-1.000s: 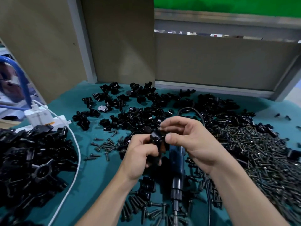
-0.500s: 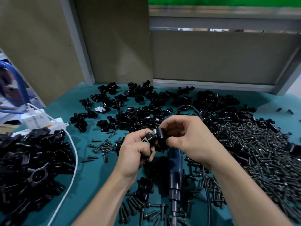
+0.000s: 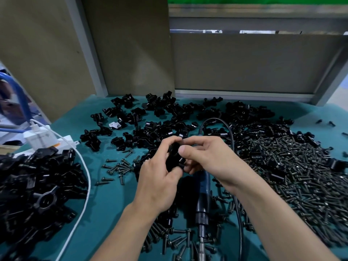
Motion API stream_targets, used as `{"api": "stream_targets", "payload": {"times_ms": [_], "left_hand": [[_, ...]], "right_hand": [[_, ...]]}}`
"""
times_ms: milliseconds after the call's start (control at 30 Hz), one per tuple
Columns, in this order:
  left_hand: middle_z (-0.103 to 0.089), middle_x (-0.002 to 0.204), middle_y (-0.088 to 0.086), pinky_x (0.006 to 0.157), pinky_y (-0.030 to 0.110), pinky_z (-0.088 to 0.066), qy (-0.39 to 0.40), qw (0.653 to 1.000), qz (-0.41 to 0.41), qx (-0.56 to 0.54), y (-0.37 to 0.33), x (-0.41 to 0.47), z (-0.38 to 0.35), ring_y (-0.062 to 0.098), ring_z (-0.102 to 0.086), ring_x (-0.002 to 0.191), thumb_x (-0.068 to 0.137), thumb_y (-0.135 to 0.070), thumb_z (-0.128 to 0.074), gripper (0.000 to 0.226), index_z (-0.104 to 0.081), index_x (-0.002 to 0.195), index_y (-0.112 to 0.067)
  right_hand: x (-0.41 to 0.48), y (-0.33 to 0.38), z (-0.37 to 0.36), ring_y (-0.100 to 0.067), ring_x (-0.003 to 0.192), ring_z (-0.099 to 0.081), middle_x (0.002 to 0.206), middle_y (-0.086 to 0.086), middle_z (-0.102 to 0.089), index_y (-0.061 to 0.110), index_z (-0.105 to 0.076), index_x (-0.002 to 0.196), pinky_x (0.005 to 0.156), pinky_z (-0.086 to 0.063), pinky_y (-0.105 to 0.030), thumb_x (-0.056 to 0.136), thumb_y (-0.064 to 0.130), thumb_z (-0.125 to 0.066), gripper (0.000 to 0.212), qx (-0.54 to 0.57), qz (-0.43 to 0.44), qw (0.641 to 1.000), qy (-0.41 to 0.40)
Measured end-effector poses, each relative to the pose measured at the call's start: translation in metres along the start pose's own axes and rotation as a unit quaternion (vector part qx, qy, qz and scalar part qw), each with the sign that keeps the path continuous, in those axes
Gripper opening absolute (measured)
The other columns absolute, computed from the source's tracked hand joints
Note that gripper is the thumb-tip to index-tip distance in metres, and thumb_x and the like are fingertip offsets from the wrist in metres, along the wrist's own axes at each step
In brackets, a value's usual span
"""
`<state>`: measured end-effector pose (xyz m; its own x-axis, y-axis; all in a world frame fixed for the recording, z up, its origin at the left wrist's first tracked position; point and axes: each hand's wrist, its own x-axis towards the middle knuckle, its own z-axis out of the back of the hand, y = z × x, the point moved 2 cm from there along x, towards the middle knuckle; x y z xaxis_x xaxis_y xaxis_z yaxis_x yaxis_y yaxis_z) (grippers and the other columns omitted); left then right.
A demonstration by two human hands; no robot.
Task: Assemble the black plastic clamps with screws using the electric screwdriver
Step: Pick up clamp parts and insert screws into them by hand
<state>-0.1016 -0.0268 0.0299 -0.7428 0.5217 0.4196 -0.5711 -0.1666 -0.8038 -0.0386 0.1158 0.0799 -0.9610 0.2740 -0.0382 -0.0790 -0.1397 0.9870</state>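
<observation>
**A:** What has changed on your feed, starting at the left?

**B:** Nothing at the left; the heap of black parts [image 3: 37, 185] and the scattered screws [image 3: 118, 166] on the teal mat [image 3: 105, 204] lie as they did. The change is mid-frame. My left hand [image 3: 160, 178] has curled higher round the black plastic clamp [image 3: 174, 157], which is held up off the mat between both hands. A moment ago its rounded loop showed plainly; now the fingers hide most of it.

**A:** And the right?

**B:** The right hand [image 3: 209, 157] has closed in too; its thumb and fingertips pinch the clamp from the right. I cannot tell whether a screw is seated. The electric screwdriver [image 3: 203, 200] lies untouched below the hands; the big screw pile [image 3: 291, 166] is at the right.

**A:** So?

**B:** I judge I'm still mating the halves; driving hasn't begun.
</observation>
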Motion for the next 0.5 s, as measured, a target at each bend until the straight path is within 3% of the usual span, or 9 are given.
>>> {"api": "stream_targets", "payload": {"times_ms": [67, 167, 233, 333, 433, 500], "left_hand": [[-0.074, 0.081, -0.009, 0.058, 0.040, -0.052, 0.005, 1.000, 0.006, -0.002, -0.0007, -0.0001, 0.0007, 0.023, -0.063, 0.056, 0.074, -0.032, -0.049, 0.060, -0.050, 0.130, -0.055], [-0.076, 0.090, -0.011, 0.067, 0.046, -0.058, 0.004, 0.999, 0.016, -0.031, -0.0013, 0.0003, 0.0016, 0.024, -0.070, 0.069, 0.074, -0.037, -0.050, 0.056, -0.056, 0.129, -0.048], [-0.076, 0.095, -0.015, 0.072, 0.042, -0.060, 0.000, 0.999, 0.012, -0.034, -0.0028, 0.0001, 0.0003, 0.017, -0.073, 0.075, 0.079, -0.041, -0.056, 0.047, -0.058, 0.126, -0.046], [-0.075, 0.095, -0.021, 0.069, 0.021, -0.056, -0.011, 1.000, -0.003, -0.026, -0.0042, 0.0004, -0.0026, 0.005, -0.073, 0.081, 0.088, -0.050, -0.059, 0.031, -0.058, 0.118, -0.045], [-0.073, 0.087, -0.016, 0.059, 0.027, -0.054, -0.022, 1.000, 0.011, -0.007, -0.0031, 0.0019, -0.0042, 0.014, -0.069, 0.068, 0.096, -0.061, -0.049, 0.024, -0.059, 0.109, -0.044], [-0.072, 0.085, -0.015, 0.059, 0.021, -0.051, -0.031, 0.999, 0.009, -0.007, -0.0013, 0.0029, -0.0021, 0.010, -0.068, 0.071, 0.100, -0.070, -0.042, 0.034, -0.062, 0.104, -0.043]], "right_hand": [[0.0000, 0.0006, -0.0010, -0.021, 0.063, -0.068, 0.071, -0.009, -0.074, 0.019, -0.078, 0.103, 0.066, -0.061, -0.036, 0.094, 0.022, -0.076, 0.010, -0.025, 0.006, 1.000, 0.003], [0.0002, 0.0009, -0.0033, -0.021, 0.058, -0.068, 0.069, -0.009, -0.074, 0.020, -0.081, 0.093, 0.060, -0.057, -0.031, 0.093, 0.030, -0.077, 0.011, -0.059, 0.013, 0.998, 0.002], [0.0014, -0.0001, -0.0037, -0.020, 0.056, -0.069, 0.067, -0.007, -0.074, 0.019, -0.081, 0.085, 0.059, -0.056, -0.031, 0.089, 0.037, -0.079, 0.019, -0.077, 0.016, 0.997, -0.022], [0.0026, -0.0014, -0.0041, -0.016, 0.053, -0.070, 0.064, -0.002, -0.074, 0.022, -0.079, 0.074, 0.055, -0.053, -0.025, 0.083, 0.048, -0.081, 0.028, -0.101, 0.009, 0.994, -0.051], [0.0019, -0.0025, -0.0035, -0.020, 0.059, -0.073, 0.070, -0.004, -0.076, 0.015, -0.079, 0.072, 0.058, -0.055, -0.027, 0.085, 0.052, -0.078, 0.039, -0.109, -0.002, 0.994, -0.021], [0.0012, -0.0025, 0.0008, -0.024, 0.065, -0.073, 0.076, -0.008, -0.077, 0.008, -0.079, 0.080, 0.062, -0.057, -0.030, 0.091, 0.047, -0.074, 0.041, -0.064, -0.012, 0.998, 0.011]]}}
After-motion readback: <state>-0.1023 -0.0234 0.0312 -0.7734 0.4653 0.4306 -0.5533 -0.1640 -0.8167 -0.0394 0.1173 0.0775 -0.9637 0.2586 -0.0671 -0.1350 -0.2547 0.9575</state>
